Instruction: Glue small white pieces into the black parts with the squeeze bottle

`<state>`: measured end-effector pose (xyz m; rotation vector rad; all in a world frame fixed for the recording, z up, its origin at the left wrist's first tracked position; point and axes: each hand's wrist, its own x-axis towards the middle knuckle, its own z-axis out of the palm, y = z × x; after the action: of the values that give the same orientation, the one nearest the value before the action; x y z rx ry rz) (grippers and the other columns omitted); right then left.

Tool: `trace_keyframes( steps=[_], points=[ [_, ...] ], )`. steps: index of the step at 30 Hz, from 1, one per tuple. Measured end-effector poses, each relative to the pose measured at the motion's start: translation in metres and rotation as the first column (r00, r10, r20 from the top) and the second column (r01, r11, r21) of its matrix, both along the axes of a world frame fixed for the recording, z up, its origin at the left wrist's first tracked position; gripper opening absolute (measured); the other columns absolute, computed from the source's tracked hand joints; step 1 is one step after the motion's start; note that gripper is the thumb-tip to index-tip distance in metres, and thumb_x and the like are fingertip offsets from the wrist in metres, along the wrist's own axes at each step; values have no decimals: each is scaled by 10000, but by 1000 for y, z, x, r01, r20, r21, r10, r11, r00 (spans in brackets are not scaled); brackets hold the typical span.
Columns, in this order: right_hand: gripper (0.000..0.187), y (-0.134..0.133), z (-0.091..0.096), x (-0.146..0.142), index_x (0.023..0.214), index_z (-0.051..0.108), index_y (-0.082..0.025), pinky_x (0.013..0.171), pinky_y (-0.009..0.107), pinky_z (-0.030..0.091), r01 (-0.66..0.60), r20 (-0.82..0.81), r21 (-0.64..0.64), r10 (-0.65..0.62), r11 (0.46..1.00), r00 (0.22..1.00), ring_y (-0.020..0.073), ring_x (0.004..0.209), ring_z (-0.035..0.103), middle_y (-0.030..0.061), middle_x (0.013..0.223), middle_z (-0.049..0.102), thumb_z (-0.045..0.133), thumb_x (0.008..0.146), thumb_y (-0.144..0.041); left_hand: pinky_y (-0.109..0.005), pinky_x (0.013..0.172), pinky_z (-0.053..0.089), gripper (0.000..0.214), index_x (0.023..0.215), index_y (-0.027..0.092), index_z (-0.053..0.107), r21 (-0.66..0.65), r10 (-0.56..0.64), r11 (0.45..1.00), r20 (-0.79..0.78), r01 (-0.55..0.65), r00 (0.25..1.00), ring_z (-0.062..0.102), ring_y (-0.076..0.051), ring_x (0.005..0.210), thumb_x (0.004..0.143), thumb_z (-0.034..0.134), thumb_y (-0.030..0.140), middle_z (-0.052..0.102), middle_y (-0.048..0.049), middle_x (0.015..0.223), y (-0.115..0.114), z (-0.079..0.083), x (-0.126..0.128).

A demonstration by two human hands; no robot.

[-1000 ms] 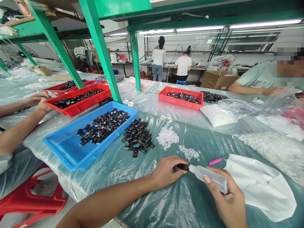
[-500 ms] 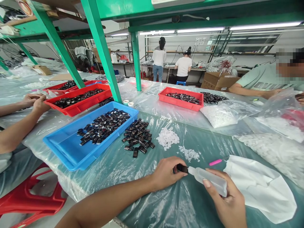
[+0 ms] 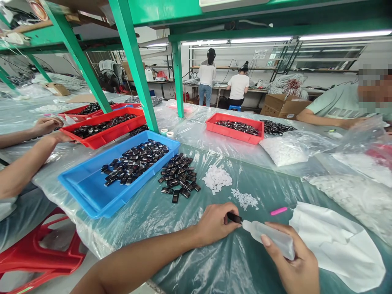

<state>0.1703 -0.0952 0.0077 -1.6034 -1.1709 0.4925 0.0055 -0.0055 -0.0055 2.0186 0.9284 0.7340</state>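
Between thumb and fingers, my left hand (image 3: 216, 223) pinches a small black plastic piece (image 3: 234, 217). My right hand (image 3: 295, 257) is wrapped round a translucent squeeze bottle (image 3: 271, 237), its nozzle at the right end of the black piece; whether they touch I cannot tell. Beyond my left hand lie a heap of white pieces (image 3: 217, 179) and a smaller heap of tiny white bits (image 3: 245, 199). A loose pile of black pieces (image 3: 179, 175) lies beside a blue tray (image 3: 78, 185) that holds many more. Near my right hand are a pink stick (image 3: 279, 211) and a white cloth (image 3: 333, 241).
Red trays of black pieces (image 3: 234, 128) stand farther back and at left. Bags of white parts (image 3: 284, 150) lie at right. Green posts (image 3: 134, 61) rise from the table. Co-workers' arms (image 3: 33, 159) show at left, another person sits across at right, and a red stool (image 3: 39, 261) stands lower left.
The view has shifted slightly. The bottle and black piece stay together in much the same pose. At left, a co-worker's hands have moved apart.
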Motion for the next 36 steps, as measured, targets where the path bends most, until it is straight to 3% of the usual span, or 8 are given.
trace_keyframes(
  steps=[4, 9, 13, 25, 32, 36],
  points=[
    [300, 1, 0, 1, 875, 603, -231, 641, 211, 438, 7, 1, 13, -7, 1000, 1000, 166, 767, 570, 9, 840, 635, 623, 728, -491, -172, 557, 396, 191, 910, 209, 536, -47, -42, 998, 42, 44, 998, 583, -107, 681, 772, 638, 294, 636, 22, 862, 0, -1, 0],
    [310, 1, -1, 2, 872, 612, -225, 642, 217, 455, 37, 12, 38, -38, 999, 999, 173, 759, 588, 18, 851, 640, 627, 716, -492, -200, 680, 436, 118, 934, 205, 529, -42, -65, 997, 102, 69, 993, 602, -124, 786, 824, 564, 231, 643, 4, 914, -1, -3, 1],
    [316, 1, -2, 0, 881, 615, -224, 656, 219, 469, 35, -1, 49, -35, 998, 999, 181, 784, 599, 27, 870, 641, 633, 714, -492, -207, 681, 440, 106, 925, 199, 532, -49, -61, 997, 103, 67, 993, 606, -126, 767, 827, 559, 228, 651, 1, 909, -1, -4, 2],
    [328, 3, -1, -1, 892, 623, -229, 640, 207, 471, -6, -57, -19, 5, 1000, 998, 179, 790, 606, 22, 892, 643, 627, 714, -504, -195, 574, 390, 125, 910, 201, 549, 10, -5, 1000, -57, 6, 998, 564, -115, 644, 797, 578, 248, 625, 19, 780, 1, -3, -1],
    [358, 2, -1, 0, 900, 627, -228, 618, 218, 468, 37, -1, -22, -37, 999, 999, 191, 807, 604, 27, 930, 643, 628, 703, -526, -194, 610, 444, 259, 1076, 201, 560, -31, -106, 994, 66, 108, 992, 611, -144, 815, 833, 553, 291, 636, -41, 1026, 0, 2, -3],
    [364, 1, -2, 2, 908, 624, -220, 670, 239, 472, 62, 62, 11, -62, 998, 996, 204, 831, 608, 35, 935, 649, 629, 708, -524, -224, 737, 473, 230, 1062, 189, 607, -42, -96, 994, 123, 102, 988, 615, -148, 850, 857, 524, 250, 658, -45, 1004, 0, 2, -2]
  ],
)
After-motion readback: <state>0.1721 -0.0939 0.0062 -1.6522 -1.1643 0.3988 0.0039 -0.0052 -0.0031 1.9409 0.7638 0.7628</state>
